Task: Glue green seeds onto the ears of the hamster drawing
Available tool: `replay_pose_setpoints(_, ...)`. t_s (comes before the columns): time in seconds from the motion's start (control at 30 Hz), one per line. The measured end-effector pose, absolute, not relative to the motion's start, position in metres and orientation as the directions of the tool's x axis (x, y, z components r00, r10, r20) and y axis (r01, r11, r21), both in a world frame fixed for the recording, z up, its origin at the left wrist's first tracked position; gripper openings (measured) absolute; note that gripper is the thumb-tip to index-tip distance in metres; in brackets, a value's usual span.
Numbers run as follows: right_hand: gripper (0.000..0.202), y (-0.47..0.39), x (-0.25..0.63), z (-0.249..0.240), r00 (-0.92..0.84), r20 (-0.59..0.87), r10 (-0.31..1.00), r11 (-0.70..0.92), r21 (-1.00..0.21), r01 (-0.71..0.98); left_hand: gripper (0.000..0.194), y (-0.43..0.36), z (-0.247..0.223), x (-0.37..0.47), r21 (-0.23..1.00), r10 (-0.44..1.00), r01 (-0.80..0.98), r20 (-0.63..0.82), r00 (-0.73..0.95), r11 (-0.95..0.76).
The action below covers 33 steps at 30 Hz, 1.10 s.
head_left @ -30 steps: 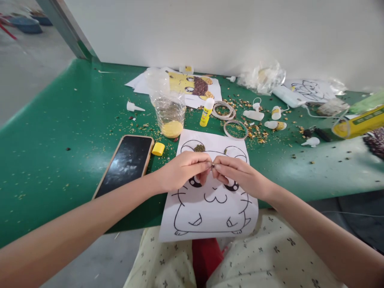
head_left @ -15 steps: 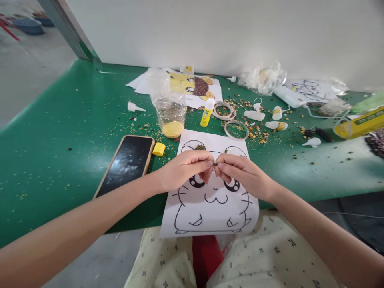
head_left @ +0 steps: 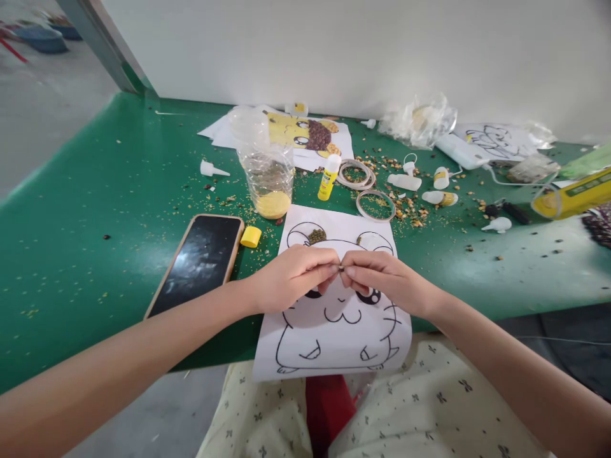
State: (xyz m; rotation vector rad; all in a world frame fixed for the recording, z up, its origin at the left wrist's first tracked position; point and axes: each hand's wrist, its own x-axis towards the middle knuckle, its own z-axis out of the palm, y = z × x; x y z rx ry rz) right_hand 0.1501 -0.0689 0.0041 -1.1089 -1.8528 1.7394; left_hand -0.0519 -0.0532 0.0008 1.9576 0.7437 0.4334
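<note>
My left hand (head_left: 305,273) and my right hand (head_left: 379,277) meet fingertip to fingertip over the upper part of a paper drawing (head_left: 344,343). Both are closed in a pinch on one tiny dark piece (head_left: 340,268) between them, too small to name. The sheet shows a cartoon animal with round ears, big eyes and whiskers, partly hidden by my hands. Small greenish grains (head_left: 317,236) fill part of its left ear, and a few show at the right ear. The paper's lower end hangs over the table edge.
A phone (head_left: 195,264) and a yellow cap (head_left: 251,237) lie left. Behind the sheet stand a plastic jar (head_left: 270,184) of yellow grains and a glue stick (head_left: 329,178), beside tape rolls (head_left: 376,206). Glue bottles (head_left: 405,182) and scattered seeds lie right; a finished-looking picture (head_left: 305,137) lies behind.
Both hands have sunk slightly toward the drawing, still pinched together, and now cover more of its left eye. The view has shifted a little.
</note>
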Motion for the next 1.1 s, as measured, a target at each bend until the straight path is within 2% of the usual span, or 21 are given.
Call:
replay_pose_setpoints(0.33,0.023,-0.07,0.151,0.0,-0.643,-0.241,0.727,-0.087,-0.961,0.261,0.028,-0.054,0.001,-0.052,0.88,0.647,0.319,-0.018,0.762,-0.351)
replay_pose_setpoints(0.53,0.024,-0.07,0.15,0.005,-0.634,-0.268,0.726,-0.085,-0.949,0.304,0.029,-0.053,-0.001,-0.052,0.898,0.65,0.299,-0.018,0.76,-0.324)
replay_pose_setpoints(0.9,0.022,-0.069,0.15,0.011,-0.599,-0.159,0.785,0.09,-0.927,0.363,0.026,-0.053,0.001,-0.053,0.943,0.696,0.233,-0.002,0.718,-0.237)
replay_pose_setpoints(1.1,0.023,-0.069,0.152,0.013,-0.626,-0.129,0.769,0.193,-0.887,0.419,0.027,-0.054,0.002,-0.053,0.956,0.673,0.204,-0.01,0.74,-0.211)
